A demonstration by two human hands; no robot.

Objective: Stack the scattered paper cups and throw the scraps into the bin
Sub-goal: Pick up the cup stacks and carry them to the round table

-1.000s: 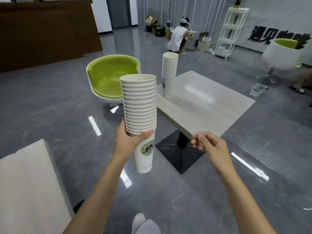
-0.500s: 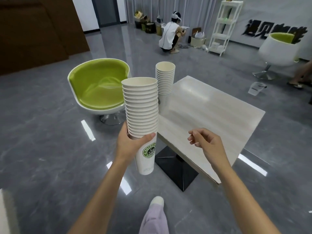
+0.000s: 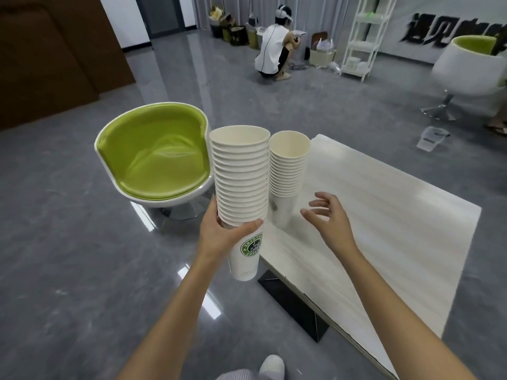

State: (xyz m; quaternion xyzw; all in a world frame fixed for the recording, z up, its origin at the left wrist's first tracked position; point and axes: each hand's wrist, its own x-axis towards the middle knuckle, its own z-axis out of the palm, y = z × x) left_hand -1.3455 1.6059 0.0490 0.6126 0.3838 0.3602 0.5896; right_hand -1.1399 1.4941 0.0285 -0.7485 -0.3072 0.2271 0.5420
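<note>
— Between thumb and fingers of the left hand (image 3: 219, 237), what sits there?

— A tall stack of paper cups (image 3: 241, 185), held upright off the table's edge. The hand is wrapped around the stack low down, just under the bottom rim of the nested cups, thumb across the front and the other fingers hidden behind. Below the thumb, the lowest cup shows a round green coffee logo.

— And the right hand (image 3: 329, 220)?

— Loose and empty. Its fingers (image 3: 319, 202) are spread and slightly curled, touching nothing, hovering above the table (image 3: 384, 215).

— What lies nearest those fingertips?

— A second stack of cups (image 3: 288, 171), just to their left, standing on the table's near corner. It is close beside the held stack; I cannot tell if the two touch.

— Materials?

— Cups are off-white matte paper with rolled rims, tapering downward, the rims forming tight ribbed bands. The tabletop is a pale square slab with a faint wood grain, on a black base (image 3: 296, 305).

— Left of the gripping hand?

— A round tub chair (image 3: 156, 160), glossy white shell, shiny green cushion, on a polished grey floor (image 3: 68, 270).
</note>
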